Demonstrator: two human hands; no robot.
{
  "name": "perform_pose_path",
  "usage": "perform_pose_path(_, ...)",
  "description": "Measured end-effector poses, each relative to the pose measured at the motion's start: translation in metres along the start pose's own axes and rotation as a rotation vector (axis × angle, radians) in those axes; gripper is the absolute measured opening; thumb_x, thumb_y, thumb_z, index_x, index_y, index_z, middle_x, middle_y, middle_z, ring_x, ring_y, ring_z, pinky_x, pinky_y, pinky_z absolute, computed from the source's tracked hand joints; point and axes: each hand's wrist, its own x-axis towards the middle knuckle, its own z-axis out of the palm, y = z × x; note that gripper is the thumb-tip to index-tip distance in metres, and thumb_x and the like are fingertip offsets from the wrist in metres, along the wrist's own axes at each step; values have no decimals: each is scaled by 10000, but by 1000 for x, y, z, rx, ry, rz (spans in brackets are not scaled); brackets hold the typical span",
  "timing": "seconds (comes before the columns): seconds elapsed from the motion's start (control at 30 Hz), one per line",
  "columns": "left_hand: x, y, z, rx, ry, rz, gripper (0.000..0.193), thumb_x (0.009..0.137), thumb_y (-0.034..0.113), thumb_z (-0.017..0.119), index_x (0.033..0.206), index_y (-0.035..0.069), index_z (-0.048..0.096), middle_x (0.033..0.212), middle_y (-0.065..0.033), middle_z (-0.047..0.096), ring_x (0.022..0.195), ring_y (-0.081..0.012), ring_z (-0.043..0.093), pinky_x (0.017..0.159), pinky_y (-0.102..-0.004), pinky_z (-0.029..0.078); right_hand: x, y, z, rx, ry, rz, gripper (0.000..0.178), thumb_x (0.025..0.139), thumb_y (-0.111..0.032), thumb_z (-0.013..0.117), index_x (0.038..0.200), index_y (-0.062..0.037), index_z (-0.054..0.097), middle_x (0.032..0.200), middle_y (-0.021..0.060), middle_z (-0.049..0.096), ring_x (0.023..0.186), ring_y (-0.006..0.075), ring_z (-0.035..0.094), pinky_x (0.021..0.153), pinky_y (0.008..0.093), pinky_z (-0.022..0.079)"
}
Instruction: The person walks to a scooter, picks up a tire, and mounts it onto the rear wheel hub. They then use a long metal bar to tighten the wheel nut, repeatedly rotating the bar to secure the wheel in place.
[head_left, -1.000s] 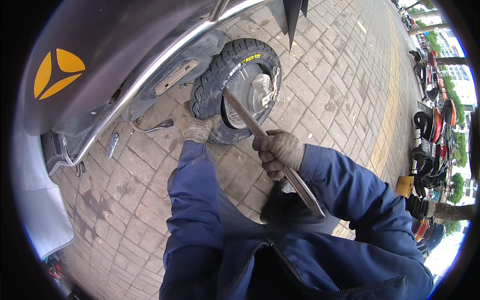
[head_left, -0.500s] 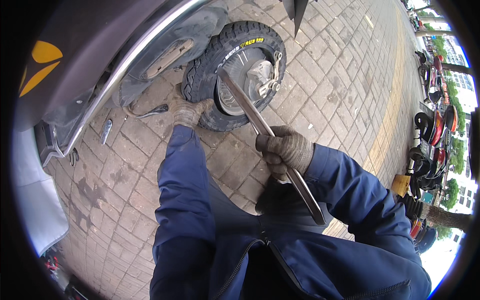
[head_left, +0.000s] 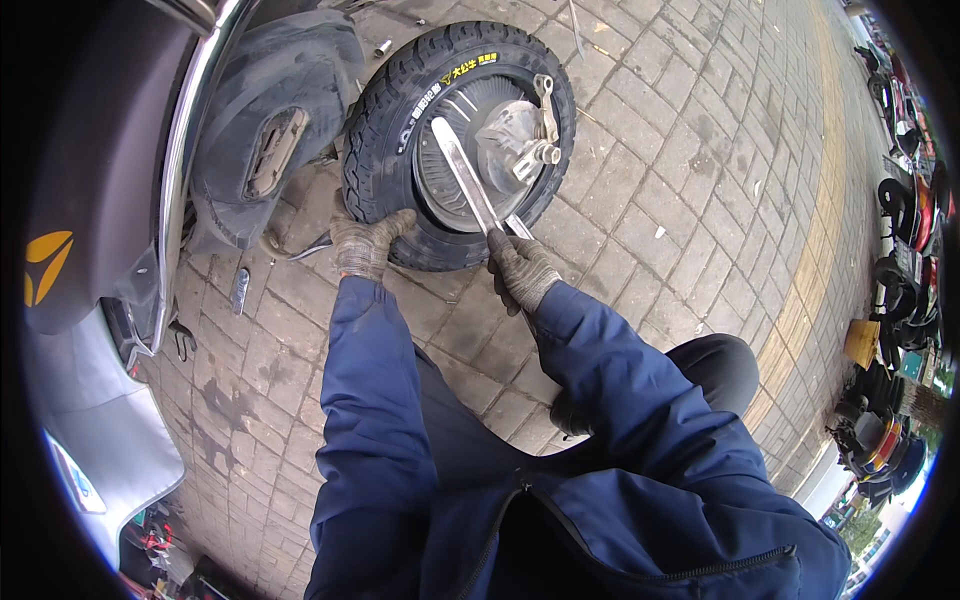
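A wheel with a knobby black tyre (head_left: 388,140) lies tilted on the paving, its metal hub (head_left: 460,190) facing up. My left hand (head_left: 365,243), in a worn knit glove, grips the tyre's near left edge, thumb over the sidewall and the other fingers partly hidden. My right hand (head_left: 521,270), also gloved, is closed round a long flat tyre lever (head_left: 464,172). The lever's rounded end lies over the hub; whether it touches is unclear. A second flat metal end (head_left: 518,227) shows beside my right hand, at the rim. A metal brake arm (head_left: 546,110) stands out from the hub's far right.
At the left stands a scooter with a dark body panel (head_left: 110,150) and a dusty black part (head_left: 270,130). A small silver-grey object (head_left: 241,291) lies on the brick paving (head_left: 260,380). Parked motorbikes (head_left: 910,220) line the far right, near a yellow box (head_left: 862,342).
My right hand has moved forward and left, bringing the lever lower and closer to the wheel. My left hand keeps its hold on the tyre. The view has shifted.
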Motion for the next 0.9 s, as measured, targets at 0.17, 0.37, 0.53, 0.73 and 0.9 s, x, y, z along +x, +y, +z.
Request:
perform_pose_path(0.17,-2,1,-3,32,-14,-10,964,487,-14,927,1310,-76,430,1147,-155,631,985,-238,624,885,-347,537,28,2,11,112,-60,-116,673,916,-651,486,886,15,578,518,58,477,322,144,421,277,295,335)
perform_pose_path(0.37,-3,-5,-3,-58,30,21,1007,466,15,949,1317,-86,419,1164,-147,618,1005,-237,609,899,-340,530,48,-7,11,121,-102,-231,644,929,-635,483,769,-13,533,502,54,462,323,151,415,280,302,316)
perform_pose_path(0.53,0,-11,-8,27,-13,-17,1095,465,19,953,1371,-99,349,1200,-157,596,1040,-237,594,910,-347,529,40,-27,9,7,-69,-120,636,955,-584,464,926,39,586,539,55,471,357,157,459,290,312,366)
perform_pose_path(0.73,-1,-13,-6,-32,21,-15,1163,453,42,963,1399,-95,301,1241,-200,563,1054,-267,591,911,-361,530,0,-78,-10,-173,-42,49,612,967,-546,462,1017,54,575,610,70,503,379,174,495,294,325,412)
perform_pose_path(0.9,-2,-8,-2,28,53,10,1109,437,43,956,1361,-88,357,1209,-192,587,1060,-271,588,906,-370,526,-31,-134,-32,-330,-187,55,435,971,-279,550,1205,77,462,615,89,543,386,184,534,328,345,450)
